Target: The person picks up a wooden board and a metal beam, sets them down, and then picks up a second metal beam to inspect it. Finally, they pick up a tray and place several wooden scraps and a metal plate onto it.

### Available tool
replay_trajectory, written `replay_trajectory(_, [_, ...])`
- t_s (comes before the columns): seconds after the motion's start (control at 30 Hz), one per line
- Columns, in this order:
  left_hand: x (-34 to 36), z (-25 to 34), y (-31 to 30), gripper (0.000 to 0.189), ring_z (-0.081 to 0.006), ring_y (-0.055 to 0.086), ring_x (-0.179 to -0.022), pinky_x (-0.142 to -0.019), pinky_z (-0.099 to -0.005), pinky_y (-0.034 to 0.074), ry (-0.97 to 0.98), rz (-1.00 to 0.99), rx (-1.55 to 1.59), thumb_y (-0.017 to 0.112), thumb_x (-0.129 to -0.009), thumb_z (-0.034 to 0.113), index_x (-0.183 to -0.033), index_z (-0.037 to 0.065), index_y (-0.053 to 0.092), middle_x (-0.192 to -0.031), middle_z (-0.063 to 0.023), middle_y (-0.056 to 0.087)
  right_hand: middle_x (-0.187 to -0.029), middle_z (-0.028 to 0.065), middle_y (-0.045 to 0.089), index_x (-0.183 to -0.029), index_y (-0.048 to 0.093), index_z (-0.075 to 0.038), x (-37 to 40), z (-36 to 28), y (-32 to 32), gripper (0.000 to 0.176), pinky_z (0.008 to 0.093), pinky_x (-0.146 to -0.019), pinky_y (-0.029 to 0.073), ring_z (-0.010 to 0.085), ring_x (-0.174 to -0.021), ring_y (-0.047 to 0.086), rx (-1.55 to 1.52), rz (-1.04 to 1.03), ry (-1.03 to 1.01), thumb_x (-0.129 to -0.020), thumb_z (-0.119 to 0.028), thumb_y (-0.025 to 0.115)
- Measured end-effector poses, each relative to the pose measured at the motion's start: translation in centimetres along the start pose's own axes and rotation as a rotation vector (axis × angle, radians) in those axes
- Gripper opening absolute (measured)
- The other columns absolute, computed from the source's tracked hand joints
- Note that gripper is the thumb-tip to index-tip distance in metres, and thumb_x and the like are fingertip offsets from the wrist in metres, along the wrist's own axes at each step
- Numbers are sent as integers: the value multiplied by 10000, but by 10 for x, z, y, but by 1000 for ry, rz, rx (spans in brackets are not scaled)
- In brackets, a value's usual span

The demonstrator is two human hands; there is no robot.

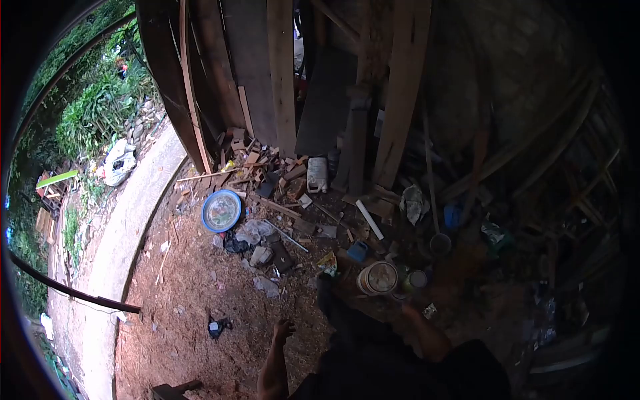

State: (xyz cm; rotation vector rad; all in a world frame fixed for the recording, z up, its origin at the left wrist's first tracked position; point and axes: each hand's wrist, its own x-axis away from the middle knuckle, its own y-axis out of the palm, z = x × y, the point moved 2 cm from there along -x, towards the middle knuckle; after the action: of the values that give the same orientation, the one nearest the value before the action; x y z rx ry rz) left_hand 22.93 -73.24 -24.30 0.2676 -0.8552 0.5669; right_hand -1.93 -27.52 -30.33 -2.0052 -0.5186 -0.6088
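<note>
My left hand (284, 329) hangs over the shaving-covered ground at the lower middle, fingers loosely bent and nothing visible in them. My right arm reaches forward, and my right hand (408, 311) is dim and blurred just below a round white bucket (378, 278). Its fingers do not show clearly, so whether it touches anything is hidden. A small jar-like container (417, 279) stands right beside the bucket. Behind these lies a small blue container (357, 251). My dark-clothed leg (327, 293) extends toward the bucket.
Wood offcuts (253, 160) pile against upright planks (281, 80). A blue-rimmed round basin (221, 211), a pale jerrycan (317, 175) and plastic bags (257, 231) lie about. A dark pail (440, 244) stands at right. A concrete curb (133, 247) edges the ground at left.
</note>
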Motion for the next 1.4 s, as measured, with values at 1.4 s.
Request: replay_trajectory(1.4, [-495, 683, 301, 299, -202, 580, -844, -627, -299, 488, 1421, -669, -866, 697, -722, 155, -999, 121, 588, -913, -95, 573, -1273, 174, 406, -1315, 256, -28, -400, -494, -369, 693, 396, -878, 436, 310, -1103, 475, -267, 100, -80, -800, -327, 612])
